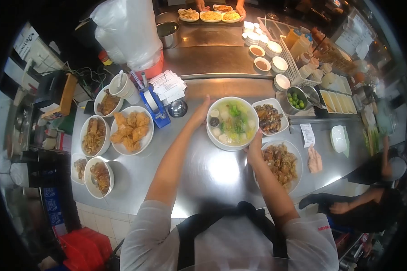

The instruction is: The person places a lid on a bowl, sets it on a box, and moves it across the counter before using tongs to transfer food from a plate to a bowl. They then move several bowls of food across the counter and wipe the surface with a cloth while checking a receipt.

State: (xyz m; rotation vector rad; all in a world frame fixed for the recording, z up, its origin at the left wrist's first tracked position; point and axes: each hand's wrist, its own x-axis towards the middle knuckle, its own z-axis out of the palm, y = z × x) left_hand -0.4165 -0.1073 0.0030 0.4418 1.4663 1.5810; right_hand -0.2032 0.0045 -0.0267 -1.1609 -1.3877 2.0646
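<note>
A white bowl of clear soup (233, 123) with green leaves, pale balls and a dark mushroom is between my hands over the steel counter. My left hand (202, 112) is against its left side, with the fingers pointing away from me. My right hand (256, 143) grips the lower right side, its fingers partly hidden by the bowl. Just right of the bowl is a square dish of dark glazed food (269, 118). Under my right forearm lies a plate of browned, saucy pieces (280, 162).
Fried chicken (131, 130) and several dishes of browned food stand on the left. A blue tape dispenser (154, 107), receipts (168, 86) and a call bell (178, 108) lie behind. A co-worker's hands (240, 8) touch plates at the far end; another person (357, 205) is at right.
</note>
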